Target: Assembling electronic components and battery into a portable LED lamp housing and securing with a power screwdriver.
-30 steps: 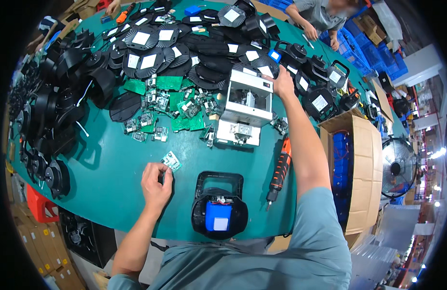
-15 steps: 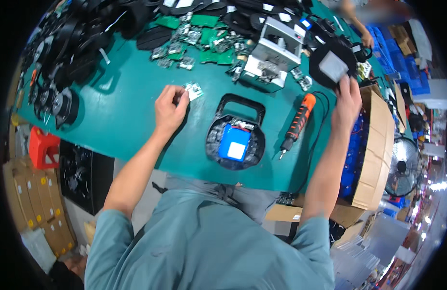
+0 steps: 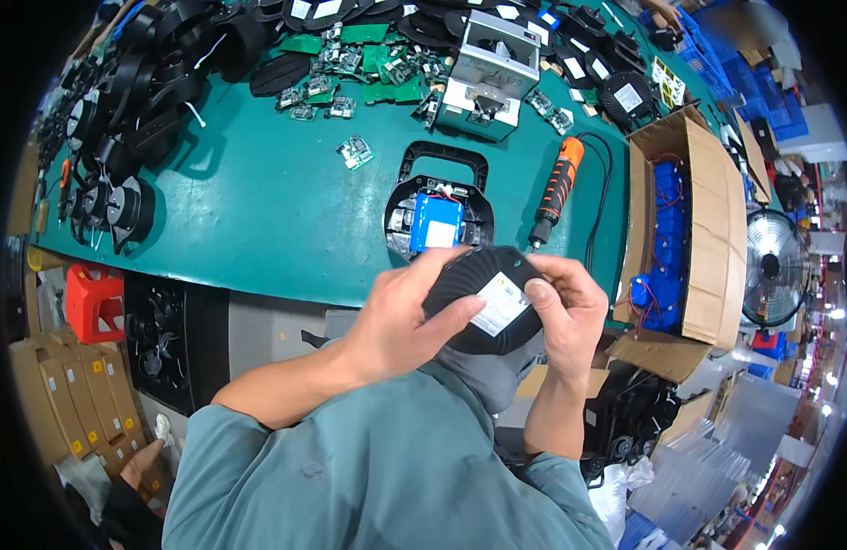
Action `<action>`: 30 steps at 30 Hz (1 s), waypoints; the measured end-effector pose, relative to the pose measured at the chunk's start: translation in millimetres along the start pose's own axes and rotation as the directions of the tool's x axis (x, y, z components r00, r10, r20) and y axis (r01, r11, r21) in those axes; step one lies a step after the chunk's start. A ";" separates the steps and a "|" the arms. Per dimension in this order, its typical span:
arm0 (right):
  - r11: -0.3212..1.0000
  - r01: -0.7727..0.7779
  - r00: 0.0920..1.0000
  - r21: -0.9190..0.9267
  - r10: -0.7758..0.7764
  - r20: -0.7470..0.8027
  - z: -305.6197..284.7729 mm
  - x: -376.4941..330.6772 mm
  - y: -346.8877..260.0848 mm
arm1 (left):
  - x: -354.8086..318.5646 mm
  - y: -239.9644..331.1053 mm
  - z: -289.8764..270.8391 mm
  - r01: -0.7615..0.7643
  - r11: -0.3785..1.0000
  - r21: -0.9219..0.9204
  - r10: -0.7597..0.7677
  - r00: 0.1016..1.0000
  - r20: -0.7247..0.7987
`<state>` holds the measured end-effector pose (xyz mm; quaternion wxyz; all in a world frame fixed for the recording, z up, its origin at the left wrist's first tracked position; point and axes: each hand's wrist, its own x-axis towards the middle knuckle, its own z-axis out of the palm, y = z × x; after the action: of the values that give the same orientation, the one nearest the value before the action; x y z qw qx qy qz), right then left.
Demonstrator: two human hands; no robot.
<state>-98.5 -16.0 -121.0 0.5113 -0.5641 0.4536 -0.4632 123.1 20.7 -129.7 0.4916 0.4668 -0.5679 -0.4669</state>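
Note:
In front of my body, over the table's near edge, I hold a round black cover (image 3: 501,307) with ribbed edges and a white label. My left hand (image 3: 401,316) grips its left side, thumb on the face near the label. On the other side my right hand (image 3: 570,307) pinches the rim between thumb and fingers. Just beyond the cover lies a black housing with a loop handle (image 3: 483,165), and a blue battery pack (image 3: 435,223) with thin wires sits inside it. A small circuit board (image 3: 355,152) rests on the table farther left.
On the green table (image 3: 268,220), an orange and black electric screwdriver (image 3: 558,183) lies right of the housing. Behind stand a grey metal fixture (image 3: 483,92) and piled circuit boards (image 3: 378,64). Black parts (image 3: 130,211) crowd the left; a carton (image 3: 712,220) of blue packs stands right.
My right hand has brought the round black cover from the back right toward my body. My left hand has left the spot beside the small circuit board and now grips the cover too.

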 end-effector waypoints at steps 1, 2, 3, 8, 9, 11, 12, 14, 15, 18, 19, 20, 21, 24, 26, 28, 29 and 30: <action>1.000 0.008 1.000 0.002 -0.008 0.013 2.0 1.4 -3.0 | -4.8 2.1 -0.6 0.164 0.983 -0.085 -0.160 0.986 0.050; 0.954 0.160 0.987 -0.252 -0.150 0.055 3.9 1.1 -6.2 | -6.6 0.8 0.6 0.174 0.981 -0.084 -0.171 0.985 0.036; 0.825 0.304 0.952 -0.477 -0.276 0.130 5.5 -0.2 -9.5 | -7.6 -2.3 1.8 0.183 0.968 -0.170 -0.187 0.982 -0.005; 0.678 0.420 0.889 -0.603 -0.175 0.423 20.9 -2.0 -11.1 | -13.4 -16.7 2.2 0.184 0.895 -0.407 -0.259 0.956 -0.137; 0.680 0.422 0.887 -0.600 -0.171 0.430 23.4 1.7 -8.9 | -13.4 -18.7 1.3 0.188 0.892 -0.412 -0.267 0.953 -0.143; 0.685 0.455 0.867 -0.569 -0.195 0.458 26.1 14.3 -4.2 | -12.0 -22.0 -1.5 0.210 0.843 -0.496 -0.323 0.934 -0.154; 0.682 0.471 0.857 -0.559 -0.205 0.472 25.9 22.3 -2.5 | -10.7 -23.5 -5.1 0.215 0.839 -0.500 -0.329 0.932 -0.152; 0.677 0.491 0.838 -0.548 -0.198 0.508 23.6 38.9 -0.1 | -9.7 -26.3 -17.1 0.221 0.843 -0.490 -0.316 0.941 -0.119; 0.695 0.474 0.848 -0.541 -0.195 0.492 23.8 47.6 2.5 | -8.0 -29.5 -27.0 0.227 0.838 -0.497 -0.327 0.937 -0.123; 0.645 0.450 0.861 -0.618 -0.128 0.492 28.7 65.9 10.5 | 6.4 -46.2 -62.7 0.099 0.964 0.245 -0.007 0.936 -0.353; 0.645 0.455 0.857 -0.614 -0.129 0.500 32.1 68.8 13.6 | 12.3 -52.6 -64.4 0.127 0.977 0.170 -0.064 0.941 -0.331; 0.652 0.459 0.849 -0.603 -0.122 0.515 36.2 70.6 17.1 | 15.3 -57.9 -61.2 0.139 0.977 0.163 -0.079 0.941 -0.328; 0.660 0.458 0.843 -0.595 -0.109 0.527 39.1 72.6 19.8 | 19.9 -63.4 -55.6 0.145 0.987 0.072 -0.119 0.952 -0.283; 0.676 0.414 0.857 -0.609 -0.064 0.512 43.6 74.7 21.8 | 28.7 -75.3 -42.0 0.098 0.995 -0.003 -0.097 0.974 -0.205; 0.684 0.395 0.857 -0.613 -0.033 0.515 44.0 76.6 19.4 | 27.4 -75.1 -30.7 0.171 0.984 -0.059 -0.180 0.960 -0.214; 0.658 0.394 0.845 -0.641 0.015 0.535 44.3 78.2 15.7 | 28.8 -75.3 -28.0 0.191 0.979 -0.065 -0.201 0.956 -0.213; 0.662 0.388 0.846 -0.640 0.019 0.532 44.7 79.0 13.8 | 29.0 -74.5 -28.2 0.238 0.961 -0.140 -0.262 0.945 -0.194; 0.662 0.383 0.847 -0.644 0.027 0.531 45.4 79.3 12.0 | 29.6 -73.7 -28.9 0.247 0.946 -0.212 -0.287 0.940 -0.184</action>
<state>-41.5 -87.8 -130.5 0.2920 -0.8623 0.3923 -0.1316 154.6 -20.0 -196.6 0.5226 0.5392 -0.3972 -0.5276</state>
